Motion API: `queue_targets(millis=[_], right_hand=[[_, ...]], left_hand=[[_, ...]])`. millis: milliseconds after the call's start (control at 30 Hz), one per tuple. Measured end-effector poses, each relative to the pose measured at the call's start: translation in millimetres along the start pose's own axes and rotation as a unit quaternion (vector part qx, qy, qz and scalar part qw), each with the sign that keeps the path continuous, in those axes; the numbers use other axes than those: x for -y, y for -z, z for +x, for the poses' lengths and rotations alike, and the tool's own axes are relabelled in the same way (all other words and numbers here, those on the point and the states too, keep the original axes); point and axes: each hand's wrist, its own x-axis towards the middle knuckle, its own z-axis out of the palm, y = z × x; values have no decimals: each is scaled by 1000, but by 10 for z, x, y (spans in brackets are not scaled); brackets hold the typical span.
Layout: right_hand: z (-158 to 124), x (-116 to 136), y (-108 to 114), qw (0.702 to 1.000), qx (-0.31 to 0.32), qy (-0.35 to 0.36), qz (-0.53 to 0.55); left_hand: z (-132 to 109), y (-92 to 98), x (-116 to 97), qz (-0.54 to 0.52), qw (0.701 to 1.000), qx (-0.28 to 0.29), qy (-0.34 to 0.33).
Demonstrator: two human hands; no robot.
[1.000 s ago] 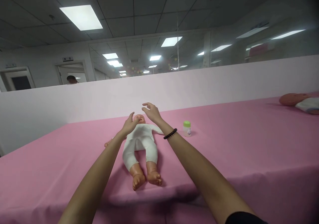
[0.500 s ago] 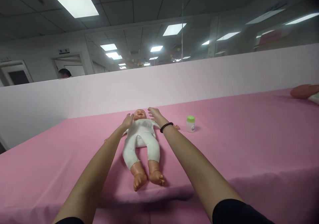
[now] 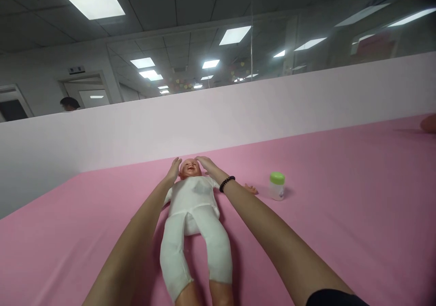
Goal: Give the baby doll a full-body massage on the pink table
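Note:
A baby doll in a white suit lies on its back on the pink table, head away from me. My left hand rests against the left side of the doll's head, fingers stretched out. On the other side of the head lies my right hand, fingers extended over the top, with a black bead bracelet on its wrist. Neither hand grips anything. The doll's feet are cut off by the frame's bottom edge.
A small white jar with a green lid stands right of the doll. A pale pink partition runs along the table's far edge. Another person's head shows beyond it at left. Part of another doll shows at far right.
Both hands have come down from above the doll's face to either side of its head. The view has moved closer, so the doll fills more of the frame.

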Motion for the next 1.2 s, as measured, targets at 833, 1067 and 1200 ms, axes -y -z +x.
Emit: queue_targets(millis=[833, 1067, 1200], right_hand=[[589, -666, -294, 957, 128, 44, 258], [601, -696, -292, 968, 120, 61, 211], [603, -694, -309, 957, 125, 41, 258]], left_hand=[[307, -319, 290, -332, 941, 54, -20], [364, -295, 428, -307, 947, 92, -31], [380, -291, 436, -293, 953, 67, -38]])
